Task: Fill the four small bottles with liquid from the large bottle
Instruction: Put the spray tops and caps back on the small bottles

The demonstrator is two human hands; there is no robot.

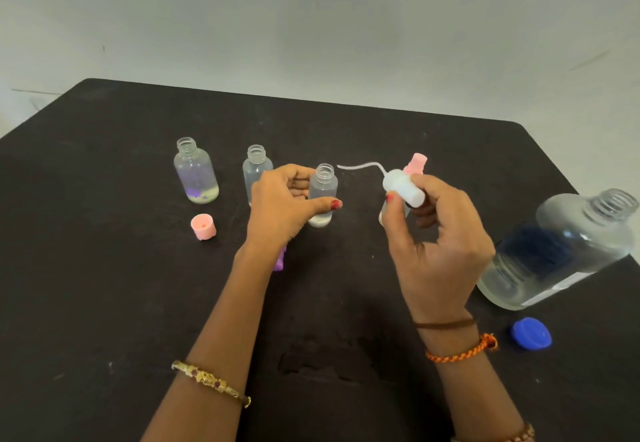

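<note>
A black table (104,303) fills most of the view, its near edge cut off below. Out past the right hand's knuckles stands the large bottle (557,251), uncapped, clear, holding liquid; wide-angle distortion makes it seem to lean, and a dark blue mark on its wall is too blurred to read. Its blue cap (531,333) lies on the table just beside the right wrist.

The left hand (282,213) reaches in with its forearm slanting up from the bottom edge. Its fingers curl round the third small bottle (322,195), thumb pressed across the front, fingertips on the far side. That bottle stands upright and open, with some clear liquid at the bottom. Behind those fingers the second small bottle (256,171) is half hidden; its fill level cannot be told. Well out beyond the back of the hand, the first small bottle (196,173) stands open with a purple pattern and a little liquid. A pink cap (203,226) lies near it. Under the left wrist a purple piece (280,259) peeks out, mostly covered, so I cannot tell what it is.

The right hand (436,244) is raised, wrist upright, thumb and curled fingers pinching a white pump top (403,187) whose thin tube (360,166) arcs toward the left fingertips. Behind the right fingers a pink sprayer top (417,163) shows; the fourth small bottle (382,214) beneath it is almost wholly hidden.
</note>
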